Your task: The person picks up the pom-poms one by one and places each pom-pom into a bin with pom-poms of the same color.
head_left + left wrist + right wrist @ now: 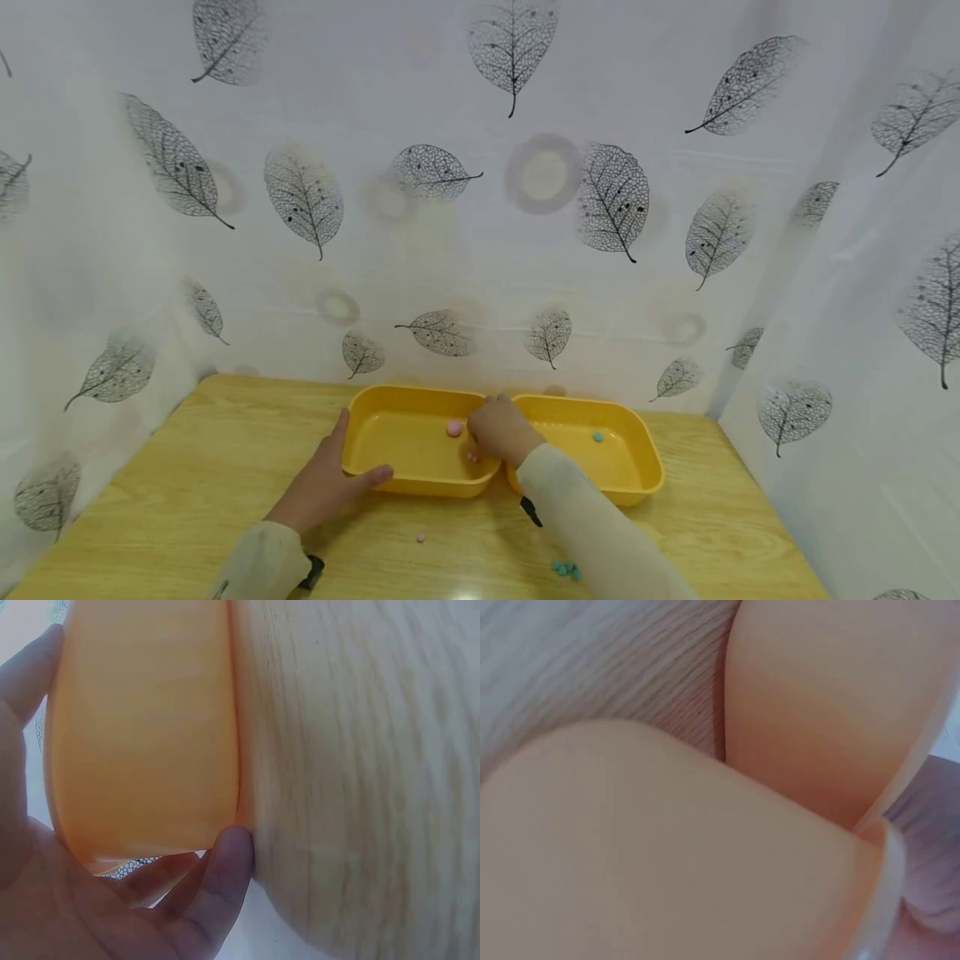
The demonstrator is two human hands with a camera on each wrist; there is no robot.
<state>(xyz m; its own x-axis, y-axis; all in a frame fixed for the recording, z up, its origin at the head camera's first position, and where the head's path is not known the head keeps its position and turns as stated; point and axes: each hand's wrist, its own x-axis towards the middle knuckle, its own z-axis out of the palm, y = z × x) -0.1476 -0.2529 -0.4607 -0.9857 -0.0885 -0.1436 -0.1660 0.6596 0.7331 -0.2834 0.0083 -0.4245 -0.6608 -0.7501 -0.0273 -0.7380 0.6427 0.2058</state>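
Two yellow plastic trays stand side by side: the left tray (pixel 412 483) and the right tray (pixel 645 458). My left hand (pixel 330 479) holds the left tray at its front left corner, thumb along the front wall and fingers at the end wall. In the left wrist view, fingertips (pixel 232 844) lie at the wall's lower edge. My right hand (pixel 502 429) reaches over the adjoining rims into the left tray's right end. Its fingertips are hidden, and I cannot tell what they hold. A round pink piece (pixel 454 427) and a smaller pinkish piece (pixel 473 457) lie near it.
A teal piece (pixel 597 437) lies in the right tray. Several teal pieces (pixel 566 569) sit on the wooden table (pixel 187 467) beside the right sleeve, and a small pink piece (pixel 421 537) lies before the left tray. Leaf-patterned curtains (pixel 480 275) surround the table's back and sides.
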